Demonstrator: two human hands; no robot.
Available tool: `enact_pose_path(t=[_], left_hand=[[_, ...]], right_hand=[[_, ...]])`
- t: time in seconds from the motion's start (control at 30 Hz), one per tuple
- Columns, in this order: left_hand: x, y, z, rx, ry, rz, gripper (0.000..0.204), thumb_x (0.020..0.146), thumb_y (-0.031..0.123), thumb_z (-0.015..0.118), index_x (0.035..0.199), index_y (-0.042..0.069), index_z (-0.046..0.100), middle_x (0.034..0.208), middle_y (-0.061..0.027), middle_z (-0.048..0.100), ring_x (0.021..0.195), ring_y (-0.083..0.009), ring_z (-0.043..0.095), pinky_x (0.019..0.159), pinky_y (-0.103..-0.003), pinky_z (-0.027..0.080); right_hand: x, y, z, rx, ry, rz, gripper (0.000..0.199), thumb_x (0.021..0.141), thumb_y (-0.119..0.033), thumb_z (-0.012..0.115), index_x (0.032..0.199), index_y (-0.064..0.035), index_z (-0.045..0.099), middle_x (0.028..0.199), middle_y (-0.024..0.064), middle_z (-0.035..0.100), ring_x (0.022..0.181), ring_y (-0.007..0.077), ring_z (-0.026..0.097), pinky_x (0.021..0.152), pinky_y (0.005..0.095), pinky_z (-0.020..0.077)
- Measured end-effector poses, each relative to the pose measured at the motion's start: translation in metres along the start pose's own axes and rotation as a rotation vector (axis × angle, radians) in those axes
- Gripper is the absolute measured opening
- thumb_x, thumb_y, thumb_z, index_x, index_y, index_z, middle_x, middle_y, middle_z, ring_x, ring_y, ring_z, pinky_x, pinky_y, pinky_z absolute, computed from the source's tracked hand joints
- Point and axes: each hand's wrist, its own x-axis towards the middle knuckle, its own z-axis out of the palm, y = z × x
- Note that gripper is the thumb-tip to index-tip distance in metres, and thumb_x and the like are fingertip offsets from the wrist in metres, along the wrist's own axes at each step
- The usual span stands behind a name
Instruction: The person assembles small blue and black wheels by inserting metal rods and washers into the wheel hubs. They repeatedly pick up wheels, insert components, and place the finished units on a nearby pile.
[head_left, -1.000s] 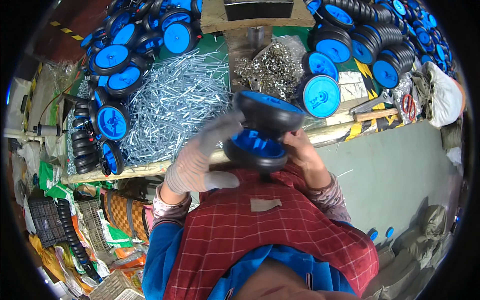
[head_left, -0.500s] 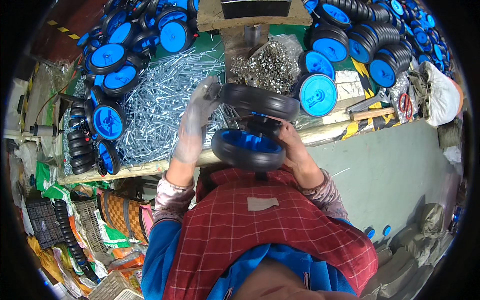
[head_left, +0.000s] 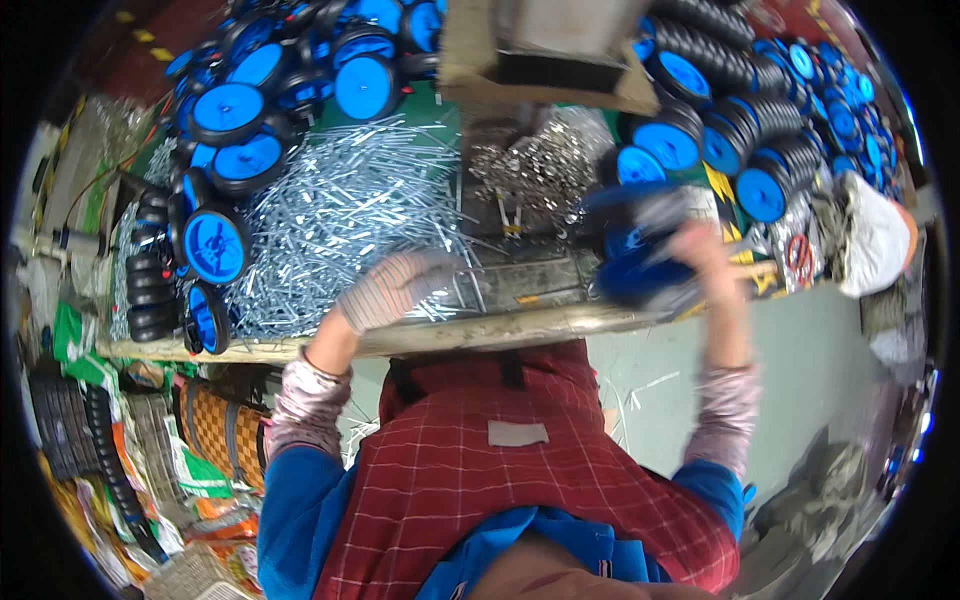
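Right of centre, the right hand is up over the tabletop edge, gripping a pair of blue wheels with black tyres; the whole bundle is smeared with motion blur, so exactly how the fingers wrap cannot be told, but the hand is closed on it. Left of centre, the gloved left hand hangs low over the front of the tabletop, fingers curled loosely, right at the near fringe of a big heap of silvery metal rods; whether it has one pinched cannot be told. Just above and between the two hands sits a pile of small shiny metal fittings, with a pair of pliers lying at its lower left edge. Further up, a cardboard box rests at the top centre of the frame. Spreading out, finished blue wheels are stacked across the upper left, and more of them line up in rows in the upper right. At the far right edge lies a white sack. Down at the bottom of the frame, a red checked apron fills the view.
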Motion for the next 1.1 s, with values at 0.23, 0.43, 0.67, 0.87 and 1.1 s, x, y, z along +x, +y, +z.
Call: enact_pose_path(t=[0.23, 0.43, 0.67, 0.87, 1.1], left_hand=[[0.051, -0.032, -0.12, 0.53, 0.43, 0.077, 0.044, 0.094, 0.021, 0.058, 0.134, 0.006, 0.05, 0.127, -0.0187, 0.058, 0.118, -0.0344, 0.056, 0.099, -0.04, 0.046], [0.132, -0.074, -0.203, 0.9, 0.501, -0.123, 0.066, 0.083, 0.014, 0.065, 0.142, 0.005, 0.037, 0.14, -0.0197, 0.047, 0.123, -0.0387, 0.05, 0.1, -0.044, 0.045], [0.166, -0.014, -0.21, 0.531, 0.765, 0.291, 0.052, 0.088, 0.017, 0.063, 0.136, 0.008, 0.045, 0.131, -0.0206, 0.053, 0.12, -0.0392, 0.052, 0.098, -0.042, 0.045], [0.155, 0.015, -0.188, 0.493, 0.678, 0.435, 0.053, 0.085, 0.006, 0.068, 0.134, 0.005, 0.047, 0.126, -0.0227, 0.055, 0.114, -0.0397, 0.056, 0.094, -0.04, 0.047], [0.122, 0.053, -0.176, 0.416, 0.604, 0.446, 0.044, 0.084, 0.011, 0.068, 0.126, 0.007, 0.054, 0.123, -0.0193, 0.058, 0.112, -0.0381, 0.057, 0.094, -0.041, 0.048]], right_hand=[[0.017, -0.271, -0.176, 0.176, 0.784, -1.048, 0.057, 0.101, -0.032, 0.033, 0.148, -0.003, 0.021, 0.152, 0.0161, 0.026, 0.138, 0.0378, 0.024, 0.111, 0.0591, 0.0212], [0.053, -0.127, -0.038, -0.845, 0.518, -0.517, 0.033, 0.093, -0.011, 0.064, 0.123, 0.0011, 0.06, 0.118, 0.0086, 0.064, 0.102, 0.017, 0.063, 0.09, 0.031, 0.0489], [0.028, -0.289, 0.073, -0.705, 0.599, -0.995, 0.038, 0.102, -0.023, 0.05, 0.129, 0.0048, 0.054, 0.119, 0.0129, 0.062, 0.109, 0.0215, 0.061, 0.095, 0.0338, 0.0474], [0.05, -0.409, 0.19, -0.46, 0.071, -1.213, 0.063, 0.103, -0.044, 0.038, 0.144, 0.0031, 0.036, 0.136, 0.0193, 0.051, 0.119, 0.0296, 0.056, 0.1, 0.0404, 0.0457], [0.069, -0.432, 0.226, -0.066, -0.262, -0.943, 0.038, 0.103, -0.031, 0.047, 0.124, -0.0003, 0.051, 0.118, 0.0158, 0.063, 0.104, 0.0236, 0.064, 0.09, 0.0382, 0.0531]])
